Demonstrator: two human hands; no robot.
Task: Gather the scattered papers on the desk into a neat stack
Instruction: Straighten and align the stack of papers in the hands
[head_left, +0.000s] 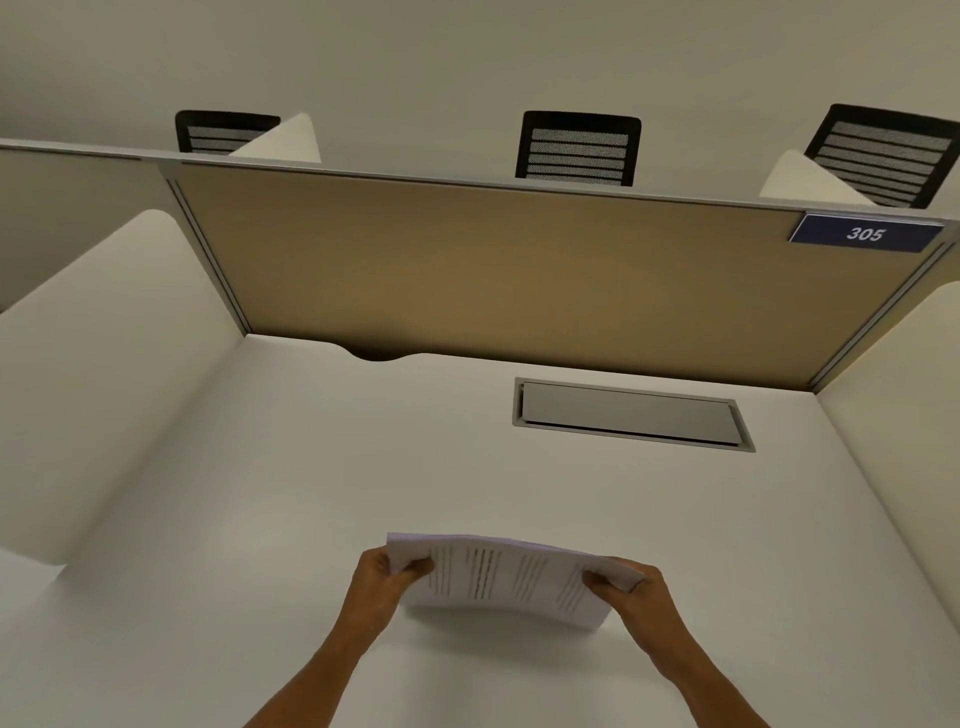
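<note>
A stack of printed white papers (506, 579) stands tilted on its long lower edge on the white desk (291, 499), near the front middle. My left hand (382, 584) grips the stack's left end, thumb on the printed face. My right hand (636, 587) grips the right end the same way. The sheets bow slightly between the two hands. No loose sheets show elsewhere on the desk.
A grey cable-flap panel (631, 415) is set into the desk at the back right. A tan divider (493, 270) with a blue "305" sign (865, 235) closes the back; white side panels (104, 374) flank the desk. Three black mesh chairs (577, 148) stand beyond.
</note>
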